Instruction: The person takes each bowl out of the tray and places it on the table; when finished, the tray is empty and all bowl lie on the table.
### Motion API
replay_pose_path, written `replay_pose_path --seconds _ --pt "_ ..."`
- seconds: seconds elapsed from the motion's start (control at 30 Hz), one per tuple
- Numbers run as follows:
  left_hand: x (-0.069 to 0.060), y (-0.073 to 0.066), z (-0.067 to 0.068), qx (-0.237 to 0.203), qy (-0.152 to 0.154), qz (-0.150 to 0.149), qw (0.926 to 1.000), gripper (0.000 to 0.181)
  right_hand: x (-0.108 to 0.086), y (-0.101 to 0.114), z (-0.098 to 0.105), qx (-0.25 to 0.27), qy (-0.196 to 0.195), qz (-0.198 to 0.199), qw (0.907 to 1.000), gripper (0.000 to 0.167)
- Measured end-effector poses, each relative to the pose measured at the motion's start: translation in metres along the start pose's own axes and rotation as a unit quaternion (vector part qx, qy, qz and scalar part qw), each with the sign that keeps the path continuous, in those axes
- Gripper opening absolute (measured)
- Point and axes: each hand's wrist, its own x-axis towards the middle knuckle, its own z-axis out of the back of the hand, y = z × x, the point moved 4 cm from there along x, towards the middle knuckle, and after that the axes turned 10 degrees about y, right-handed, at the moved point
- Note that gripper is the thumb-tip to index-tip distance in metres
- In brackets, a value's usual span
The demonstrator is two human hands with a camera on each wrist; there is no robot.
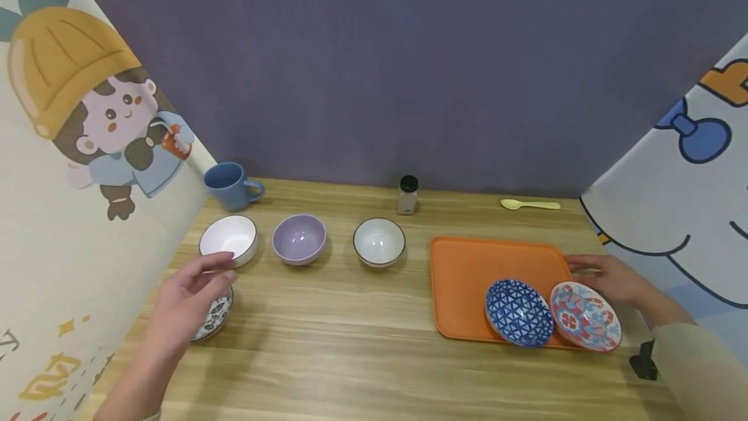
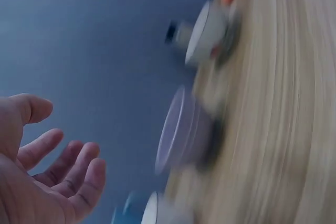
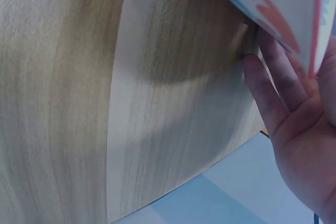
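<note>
My left hand (image 1: 186,292) hovers with relaxed fingers over a leaf-patterned bowl (image 1: 216,317), partly hiding it, its fingertips in front of a white bowl (image 1: 224,232). In the left wrist view this hand (image 2: 58,177) has nothing between its fingers. At the right edge of an orange tray (image 1: 467,265), my right hand (image 1: 613,278) reaches behind a red-and-blue patterned bowl (image 1: 584,317). That bowl tilts over the tray's front right corner, beside a blue patterned bowl (image 1: 519,314). The right wrist view shows the right hand's (image 3: 304,135) fingers extended under the patterned bowl's rim; any contact is unclear.
A purple bowl (image 1: 299,239) and a pale bowl (image 1: 378,242) stand mid-table. Behind are a blue mug (image 1: 230,187), a black-capped jar (image 1: 407,197) and a yellow spoon (image 1: 528,204). A dark wall (image 1: 374,70) closes the back; printed panels flank the table.
</note>
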Motion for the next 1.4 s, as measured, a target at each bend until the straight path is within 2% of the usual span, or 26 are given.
replay_pose_path --seconds 0.13,0.3,0.5,0.77,0.9,1.03,1.27,1.4 --pt "0.018 -0.019 -0.05 -0.011 0.08 -0.003 0.9968 0.032 0.001 0.0 0.0 0.01 -0.001 0.003 0.9999 0.05" --pt "0.036 -0.025 -0.113 -0.044 0.173 -0.009 0.9839 0.035 0.003 0.002 0.003 0.008 -0.001 0.007 0.9999 0.051" --pt "0.045 -0.033 -0.185 -0.059 0.282 -0.027 0.9573 0.044 0.005 0.006 0.005 0.004 0.005 0.002 1.0 0.052" --pt "0.067 -0.039 -0.27 -0.127 0.365 -0.01 0.9224 0.05 0.008 0.006 0.006 0.011 0.004 0.007 0.9999 0.05" --pt "0.078 -0.041 -0.301 -0.145 0.387 0.01 0.9106 0.053 0.008 0.003 0.003 0.018 0.008 0.008 0.9998 0.049" --pt "0.087 -0.04 -0.325 -0.157 0.407 0.036 0.899 0.055 0.007 0.002 0.002 0.021 0.009 0.007 0.9997 0.049" --pt "0.096 -0.035 -0.361 -0.124 0.423 0.051 0.8962 0.057 0.004 0.002 0.001 0.024 0.012 0.003 0.9996 0.05" --pt "0.094 -0.035 -0.381 -0.151 0.419 0.087 0.8909 0.056 0.002 0.001 0.003 0.024 0.012 -0.002 0.9996 0.05"
